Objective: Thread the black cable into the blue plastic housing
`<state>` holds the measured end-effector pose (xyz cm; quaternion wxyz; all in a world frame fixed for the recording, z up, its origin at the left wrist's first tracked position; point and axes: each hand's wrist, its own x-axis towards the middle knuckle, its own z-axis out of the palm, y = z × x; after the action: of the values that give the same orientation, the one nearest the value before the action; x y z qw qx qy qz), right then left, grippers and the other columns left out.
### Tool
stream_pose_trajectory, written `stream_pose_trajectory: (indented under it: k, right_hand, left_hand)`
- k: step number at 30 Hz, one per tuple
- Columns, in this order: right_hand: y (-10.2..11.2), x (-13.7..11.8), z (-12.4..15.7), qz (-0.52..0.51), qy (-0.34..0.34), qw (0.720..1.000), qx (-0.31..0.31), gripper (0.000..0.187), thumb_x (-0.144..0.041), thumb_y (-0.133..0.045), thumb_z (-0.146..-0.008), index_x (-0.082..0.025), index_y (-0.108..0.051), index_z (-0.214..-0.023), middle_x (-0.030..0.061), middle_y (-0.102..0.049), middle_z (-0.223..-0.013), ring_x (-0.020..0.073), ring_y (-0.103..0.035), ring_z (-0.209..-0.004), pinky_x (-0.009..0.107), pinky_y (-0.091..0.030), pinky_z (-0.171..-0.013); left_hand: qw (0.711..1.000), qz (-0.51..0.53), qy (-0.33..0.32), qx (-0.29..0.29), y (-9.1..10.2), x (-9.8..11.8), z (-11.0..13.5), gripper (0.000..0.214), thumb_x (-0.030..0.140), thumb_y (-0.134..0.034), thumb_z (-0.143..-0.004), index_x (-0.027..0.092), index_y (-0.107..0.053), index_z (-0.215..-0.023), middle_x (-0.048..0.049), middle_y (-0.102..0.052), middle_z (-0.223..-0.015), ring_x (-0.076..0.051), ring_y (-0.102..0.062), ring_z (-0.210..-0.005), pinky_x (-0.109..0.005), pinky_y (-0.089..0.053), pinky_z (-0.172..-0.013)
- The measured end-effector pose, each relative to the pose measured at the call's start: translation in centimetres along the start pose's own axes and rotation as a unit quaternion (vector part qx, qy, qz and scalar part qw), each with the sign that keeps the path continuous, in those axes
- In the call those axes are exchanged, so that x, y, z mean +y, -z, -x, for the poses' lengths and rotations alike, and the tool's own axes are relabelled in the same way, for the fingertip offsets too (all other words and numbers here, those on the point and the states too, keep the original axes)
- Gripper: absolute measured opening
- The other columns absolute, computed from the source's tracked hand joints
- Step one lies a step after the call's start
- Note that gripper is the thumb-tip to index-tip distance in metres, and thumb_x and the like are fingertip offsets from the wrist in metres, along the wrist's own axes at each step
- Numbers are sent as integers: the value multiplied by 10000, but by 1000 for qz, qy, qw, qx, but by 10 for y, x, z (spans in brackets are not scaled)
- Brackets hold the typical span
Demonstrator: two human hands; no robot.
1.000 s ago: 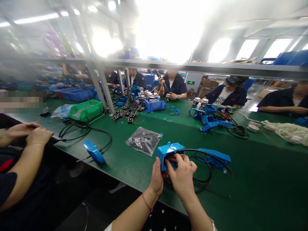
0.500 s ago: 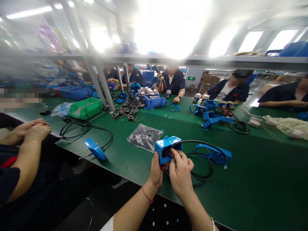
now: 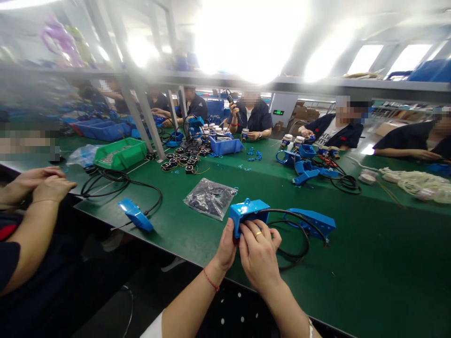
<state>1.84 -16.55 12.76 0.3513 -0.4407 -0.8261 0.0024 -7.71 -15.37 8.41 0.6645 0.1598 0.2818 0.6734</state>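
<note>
A blue plastic housing (image 3: 251, 206) is held just above the green table, its open side toward me. My left hand (image 3: 226, 244) is closed around its left side and lower edge. The bent fingers of my right hand (image 3: 260, 251), pressed together, reach into the opening. Their tips are hidden, so I cannot tell what they pinch inside. A black cable (image 3: 306, 244) loops on the table to the right of the housing. Behind that loop lies a blue bracket-like part (image 3: 313, 223). A clear bag of dark parts (image 3: 210, 199) lies beyond my hands.
Another blue housing (image 3: 136, 215) with a cable lies left. Farther back are a green bin (image 3: 121, 154), small black parts with wires (image 3: 181, 159), a blue bin (image 3: 225, 145) and a pile of blue housings (image 3: 305, 166). A neighbour's hands (image 3: 45, 185) rest at the left; co-workers sit opposite.
My right hand has rolled over and shifted slightly left, so its fingers cover more of the opening and a ring shows. The housing has tilted a little. The view has shifted slightly.
</note>
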Motion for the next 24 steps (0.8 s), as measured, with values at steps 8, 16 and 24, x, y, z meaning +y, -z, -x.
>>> stream_pose_trajectory:
  k: [8, 16, 24]
  right_hand:
    - [4, 5, -4, 28, 46, 995, -81, 250, -244, -511, -876, -210, -607, -1104, 71, -595, -1139, 289, -441, -1083, 459, -206, -926]
    - [0, 24, -5, 24, 82, 991, -101, 237, -134, -510, -892, -253, -607, -1071, 20, -613, -1114, 242, -453, -1086, 423, -209, -887]
    - [9, 20, -6, -25, 68, 990, -120, 266, -159, -493, -846, -253, -601, -1072, 21, -609, -1095, 237, -450, -1107, 414, -218, -891]
  left_hand:
    - [988, 100, 84, -83, 8, 15, -4, 500, 563, -620, -755, 131, -671, -1001, -82, -692, -994, -256, -586, -1004, -329, -440, -852]
    - [975, 129, 156, -87, 13, 30, -9, 508, 546, -697, -685, 95, -677, -917, -80, -698, -852, -160, -616, -741, -224, -472, -675]
    - [983, 94, 139, -74, -5, 37, -9, 312, 408, -620, -773, 118, -662, -881, -59, -683, -795, -150, -600, -663, -226, -466, -597]
